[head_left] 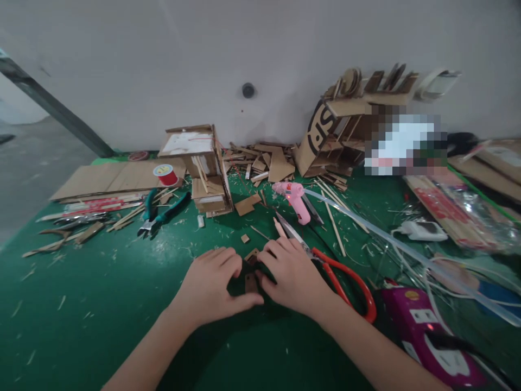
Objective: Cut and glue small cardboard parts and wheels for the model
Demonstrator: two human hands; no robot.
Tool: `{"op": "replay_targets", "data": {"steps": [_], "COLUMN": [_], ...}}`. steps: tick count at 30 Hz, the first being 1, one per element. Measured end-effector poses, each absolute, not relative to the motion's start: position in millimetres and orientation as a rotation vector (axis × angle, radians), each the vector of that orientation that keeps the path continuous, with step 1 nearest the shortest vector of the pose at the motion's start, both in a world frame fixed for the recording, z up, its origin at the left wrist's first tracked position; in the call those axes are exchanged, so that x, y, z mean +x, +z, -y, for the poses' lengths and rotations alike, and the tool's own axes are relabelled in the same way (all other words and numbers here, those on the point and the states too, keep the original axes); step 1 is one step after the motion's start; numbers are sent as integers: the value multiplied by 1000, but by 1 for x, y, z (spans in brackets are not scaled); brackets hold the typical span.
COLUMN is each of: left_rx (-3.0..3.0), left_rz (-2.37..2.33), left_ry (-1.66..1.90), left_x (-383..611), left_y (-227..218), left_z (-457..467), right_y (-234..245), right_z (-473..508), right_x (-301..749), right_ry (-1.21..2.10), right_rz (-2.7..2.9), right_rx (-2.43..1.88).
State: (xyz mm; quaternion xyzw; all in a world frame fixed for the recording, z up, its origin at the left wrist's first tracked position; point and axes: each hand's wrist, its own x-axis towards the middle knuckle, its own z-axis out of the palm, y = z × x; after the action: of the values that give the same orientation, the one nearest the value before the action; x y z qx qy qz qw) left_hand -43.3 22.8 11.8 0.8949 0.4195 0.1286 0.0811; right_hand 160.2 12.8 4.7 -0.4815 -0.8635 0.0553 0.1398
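Small brown cardboard pieces (251, 283) with little holes are between my hands, low over the green table. My left hand (214, 285) is closed around their left side, with its fingers curled and its thumb reaching across in front. From the right, my right hand (291, 274) has bent fingers and its thumb at the same pieces. The fingers partly hide the grip. A slim, pale pointed stick (279, 227) shows beyond the right knuckles; whether that hand holds it I cannot tell. Large scissors (352, 277) with orange handles lie beside the right hand. A loose cardboard square (245, 238) lies just beyond.
A pink glue gun (299, 203) with a long clear glue stick (378, 236) lies ahead. Cardboard structures (203, 163) stand against the wall. Teal-handled pliers (163, 214) and a red thread spool (165, 175) are on the left. A purple power strip (427, 331) with cables is front right.
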Motion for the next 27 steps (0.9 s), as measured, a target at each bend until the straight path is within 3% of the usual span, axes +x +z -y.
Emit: {"op": "replay_targets", "data": {"steps": [4, 10, 27], "left_rx": [2433, 2379, 2480], "left_rz": [-1380, -1246, -1363], "left_ry": [609, 376, 387], "left_x": [-54, -52, -56], "left_y": [19, 6, 4], "left_z": [-28, -33, -40], "right_y": [5, 1, -3], "right_z": [-13, -14, -15], "right_x": [161, 163, 161], "right_ry": [177, 141, 100], "right_rz": [2520, 2514, 2402], "right_rx": [-1279, -1194, -1313]}}
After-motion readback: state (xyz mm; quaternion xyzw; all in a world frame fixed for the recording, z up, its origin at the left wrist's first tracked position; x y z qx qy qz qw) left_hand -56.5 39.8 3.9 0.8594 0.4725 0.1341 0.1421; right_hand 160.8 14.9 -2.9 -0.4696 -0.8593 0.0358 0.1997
